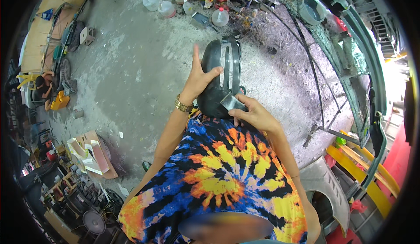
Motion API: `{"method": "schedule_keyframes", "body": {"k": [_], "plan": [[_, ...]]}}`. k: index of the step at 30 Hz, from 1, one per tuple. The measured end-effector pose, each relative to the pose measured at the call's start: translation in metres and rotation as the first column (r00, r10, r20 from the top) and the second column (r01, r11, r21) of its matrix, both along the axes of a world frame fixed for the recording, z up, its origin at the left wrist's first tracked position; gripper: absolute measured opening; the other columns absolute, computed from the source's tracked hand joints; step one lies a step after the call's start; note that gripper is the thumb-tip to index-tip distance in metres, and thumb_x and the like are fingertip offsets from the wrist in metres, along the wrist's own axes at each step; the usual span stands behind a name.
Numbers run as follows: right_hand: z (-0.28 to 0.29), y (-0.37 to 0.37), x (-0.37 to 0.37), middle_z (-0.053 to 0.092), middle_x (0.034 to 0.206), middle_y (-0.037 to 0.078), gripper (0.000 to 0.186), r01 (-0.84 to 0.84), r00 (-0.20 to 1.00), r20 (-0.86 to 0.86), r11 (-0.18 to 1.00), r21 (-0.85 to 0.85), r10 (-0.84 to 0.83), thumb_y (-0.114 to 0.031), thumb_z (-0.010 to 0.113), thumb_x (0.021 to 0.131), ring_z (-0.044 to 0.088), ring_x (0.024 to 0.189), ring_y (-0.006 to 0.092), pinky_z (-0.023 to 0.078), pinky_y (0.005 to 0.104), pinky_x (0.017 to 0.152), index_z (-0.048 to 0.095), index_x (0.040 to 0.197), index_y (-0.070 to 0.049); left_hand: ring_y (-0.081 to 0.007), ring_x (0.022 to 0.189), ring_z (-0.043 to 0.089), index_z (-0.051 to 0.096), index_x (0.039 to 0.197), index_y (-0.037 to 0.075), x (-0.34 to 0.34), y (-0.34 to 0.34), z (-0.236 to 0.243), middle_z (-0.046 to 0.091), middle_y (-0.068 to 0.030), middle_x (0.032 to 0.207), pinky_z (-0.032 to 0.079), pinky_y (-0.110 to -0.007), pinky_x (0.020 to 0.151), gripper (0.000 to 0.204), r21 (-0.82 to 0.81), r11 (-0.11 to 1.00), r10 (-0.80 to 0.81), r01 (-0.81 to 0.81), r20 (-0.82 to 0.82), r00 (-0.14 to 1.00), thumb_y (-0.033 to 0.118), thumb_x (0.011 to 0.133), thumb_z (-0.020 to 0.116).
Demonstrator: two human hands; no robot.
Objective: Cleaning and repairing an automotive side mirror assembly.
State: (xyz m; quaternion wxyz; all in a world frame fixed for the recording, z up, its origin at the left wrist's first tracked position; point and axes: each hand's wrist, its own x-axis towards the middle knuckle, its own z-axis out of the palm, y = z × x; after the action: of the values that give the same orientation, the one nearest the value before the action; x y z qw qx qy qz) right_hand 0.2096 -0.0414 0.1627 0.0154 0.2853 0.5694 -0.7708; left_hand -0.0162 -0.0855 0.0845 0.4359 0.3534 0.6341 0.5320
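Observation:
In front of my waist is a black car side mirror housing, long and rounded, with pale strips along its upper right part. My left hand holds it at the left edge. The thumb lies across its top and the forefinger stretches away past its side; the other fingers are hidden. Between the thumb and fingers of my right hand is a small flat grey pad, pressed against the lower right of the housing. Whether the pad is sandpaper or a scraper, I cannot tell.
Several plastic jugs stand on the concrete floor ahead. A thin black frame rises at the right, near a grey bucket. A grey car fender lies at lower right. Another person is at far left.

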Motion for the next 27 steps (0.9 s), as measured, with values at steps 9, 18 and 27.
{"method": "schedule_keyframes", "body": {"k": [9, 18, 27], "plan": [[0.002, -0.005, -0.009, 0.058, 0.076, 0.0, 0.021, -0.04, 0.999, 0.005, 0.994, 0.099, 0.04, -0.02, 0.066, 0.092, 0.057, 0.062, 0.0059, 0.045, 0.0231, 0.052, 0.056, 0.1, -0.003, -0.0195, 0.097, 0.061, 0.033, 0.142, -0.002, -0.022, 0.053, -0.024, 0.058, -0.0178, 0.118, 0.049, -0.029, 0.082, 0.078, -0.097, 0.995, -0.04, 0.031, -0.09, 0.995, 0.038, 0.086, 0.068], [-0.006, 0.005, 0.003, 0.059, 0.081, -0.001, 0.023, -0.093, 0.995, 0.025, 0.992, 0.085, 0.092, -0.019, 0.068, 0.091, 0.058, 0.064, 0.0054, 0.045, 0.0228, 0.053, 0.057, 0.103, -0.004, -0.0046, 0.069, 0.051, 0.066, 0.097, 0.01, -0.058, 0.08, 0.006, 0.058, 0.0054, 0.078, 0.039, -0.02, 0.062, 0.037, -0.224, 0.966, -0.079, 0.132, 0.23, 0.97, 0.045, 0.086, 0.068], [-0.015, 0.013, 0.003, 0.058, 0.09, 0.012, 0.027, -0.159, 0.977, -0.028, 0.81, 0.565, 0.212, -0.021, 0.068, 0.087, 0.061, 0.084, 0.0251, 0.047, 0.0359, 0.076, 0.057, 0.101, -0.001, -0.007, 0.081, 0.056, 0.065, 0.108, 0.008, -0.066, 0.074, 0.038, 0.063, 0.0019, 0.091, 0.043, -0.022, 0.07, 0.037, -0.164, 0.967, -0.174, 0.195, 0.132, 0.976, 0.04, 0.089, 0.065]]}}
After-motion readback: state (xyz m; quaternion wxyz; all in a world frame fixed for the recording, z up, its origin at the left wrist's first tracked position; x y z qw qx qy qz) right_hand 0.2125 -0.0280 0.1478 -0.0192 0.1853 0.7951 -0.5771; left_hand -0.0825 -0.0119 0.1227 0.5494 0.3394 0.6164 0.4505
